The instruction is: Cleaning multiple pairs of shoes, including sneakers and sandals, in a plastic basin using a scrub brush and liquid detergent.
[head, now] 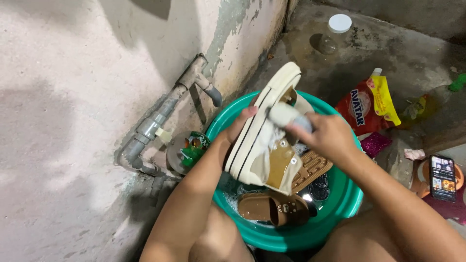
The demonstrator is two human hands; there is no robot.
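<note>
A tan canvas sneaker (272,140) with a cream rubber sole is held on its side over a green plastic basin (340,204). My left hand (239,127) grips the sneaker's sole edge from below. My right hand (326,136) is closed on a pale brush (287,115) pressed against the shoe's upper. In the soapy water of the basin lie a brown sandal (274,207) and another brown sole (313,167) with a ridged tread.
A grey pipe with a tap (206,87) runs along the stained wall at left. A red and yellow detergent pouch (369,104), a white-lidded jar (335,31) and a lit phone (442,177) sit on the wet concrete floor at right.
</note>
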